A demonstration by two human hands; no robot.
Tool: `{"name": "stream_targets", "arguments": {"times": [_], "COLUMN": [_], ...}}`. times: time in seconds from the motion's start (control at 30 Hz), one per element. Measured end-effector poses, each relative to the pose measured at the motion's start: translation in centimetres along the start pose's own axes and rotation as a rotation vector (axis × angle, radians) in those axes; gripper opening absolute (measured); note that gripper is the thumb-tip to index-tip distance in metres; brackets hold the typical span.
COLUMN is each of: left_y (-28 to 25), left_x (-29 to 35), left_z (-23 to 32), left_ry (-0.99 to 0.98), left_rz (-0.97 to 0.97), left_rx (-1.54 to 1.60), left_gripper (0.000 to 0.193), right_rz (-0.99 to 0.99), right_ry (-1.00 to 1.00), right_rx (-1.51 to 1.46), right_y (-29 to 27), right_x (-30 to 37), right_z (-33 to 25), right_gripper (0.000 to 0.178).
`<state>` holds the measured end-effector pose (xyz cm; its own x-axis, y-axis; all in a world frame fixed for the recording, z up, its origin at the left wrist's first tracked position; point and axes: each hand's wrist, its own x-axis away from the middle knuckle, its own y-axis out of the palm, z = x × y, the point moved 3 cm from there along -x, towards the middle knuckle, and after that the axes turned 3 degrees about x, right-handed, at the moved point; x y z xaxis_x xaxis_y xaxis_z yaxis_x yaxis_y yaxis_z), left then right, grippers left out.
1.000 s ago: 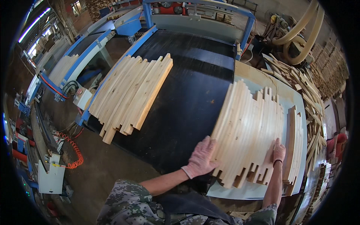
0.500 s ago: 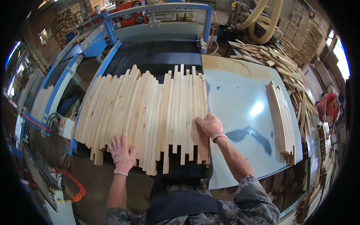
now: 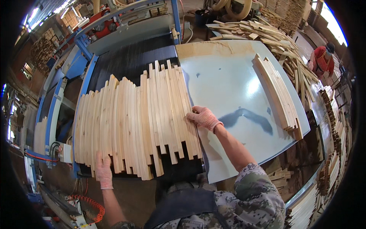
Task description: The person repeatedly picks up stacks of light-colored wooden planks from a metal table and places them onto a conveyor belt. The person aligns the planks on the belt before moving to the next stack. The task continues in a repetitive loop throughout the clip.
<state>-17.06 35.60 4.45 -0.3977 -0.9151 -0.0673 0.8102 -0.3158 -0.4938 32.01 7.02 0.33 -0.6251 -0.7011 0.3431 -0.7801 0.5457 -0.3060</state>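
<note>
Both gloved hands, left hand [image 3: 103,172] and right hand [image 3: 204,117], lie with flat open fingers on the light, stiff, loose wooden slats [image 3: 137,122], best pressed together from the side edges.

I am seeing two gloved hands, the left hand [image 3: 103,170] and the right hand [image 3: 204,117]. I am counting one broad sheet of pale wooden slats [image 3: 135,122] lying side by side at near left, too many to number surely. One smaller stack of curved pale wooden strips [image 3: 278,93] is lying at right on one grey metal table [image 3: 232,84]. One person in a red top [image 3: 323,61] is standing at far right.
</note>
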Motion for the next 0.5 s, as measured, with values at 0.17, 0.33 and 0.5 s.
{"name": "stream_targets", "arguments": {"times": [0.17, 0.33, 0.5], "left_y": [-12.2, -17.1, -23.1], "left_x": [0.1, -2.0, -7.9], "left_z": [-8.2, -6.4, -8.3], "left_ry": [-0.073, -0.07, -0.342], "left_rz": [0.241, 0.432, 0.616], "left_rx": [-0.359, -0.275, -0.656], "left_gripper": [0.072, 0.067, 0.086], "right_rz": [-0.244, -0.381, -0.113], "right_ry": [-0.04, -0.009, -0.052], "right_rx": [0.225, 0.014, 0.315], "right_y": [1.3, 3.2, 5.3], "right_x": [8.7, 15.4, 16.2], "right_z": [-3.3, -0.9, -2.1], "right_gripper": [0.058, 0.092, 0.094]}}
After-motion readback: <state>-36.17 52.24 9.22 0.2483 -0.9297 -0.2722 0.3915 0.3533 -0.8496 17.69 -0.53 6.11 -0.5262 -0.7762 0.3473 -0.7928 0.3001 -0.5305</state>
